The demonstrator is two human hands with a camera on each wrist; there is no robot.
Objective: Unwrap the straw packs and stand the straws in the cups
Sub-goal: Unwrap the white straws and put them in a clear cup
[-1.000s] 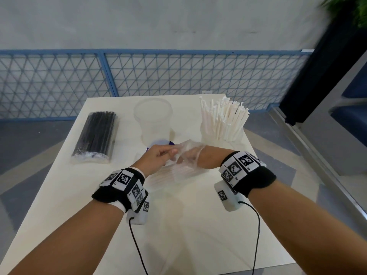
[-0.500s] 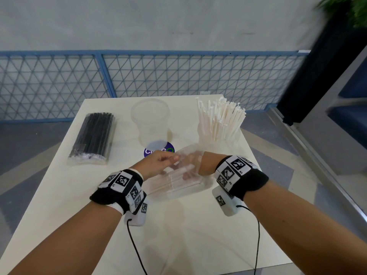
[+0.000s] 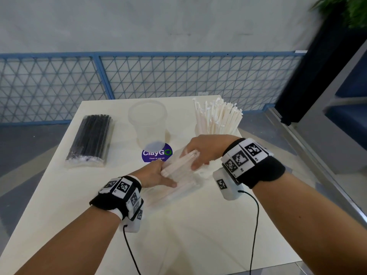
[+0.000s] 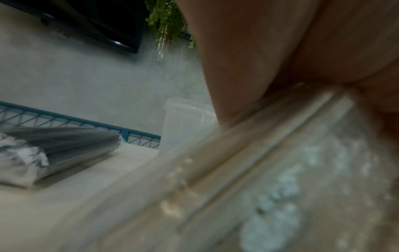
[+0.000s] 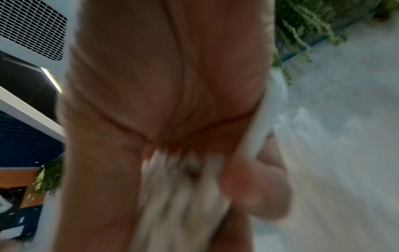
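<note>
A clear wrapper of white straws (image 3: 178,188) lies mid-table. My left hand (image 3: 164,175) holds it down at its near end, thumb laid along the top; up close the wrapper (image 4: 280,170) fills the left wrist view under the palm. My right hand (image 3: 195,157) grips a bundle of white straws (image 3: 178,162) that sticks out of the wrapper at a slant, and the blurred straws (image 5: 179,196) show between its fingers. An empty clear cup (image 3: 148,122) stands at the back. To its right a second cup (image 3: 198,131) holds several white straws (image 3: 216,116).
A sealed pack of black straws (image 3: 90,137) lies at the back left, also seen as the black pack (image 4: 64,148). A purple round sticker (image 3: 156,153) is on the table (image 3: 178,235) before the empty cup. Blue mesh fencing runs behind; cables hang from both wrists.
The wrapper has come down onto the table. My right hand has moved from inside the wrapper to gripping a bundle of straws and lifting its far end out. The left hand now lies lower on the pack.
</note>
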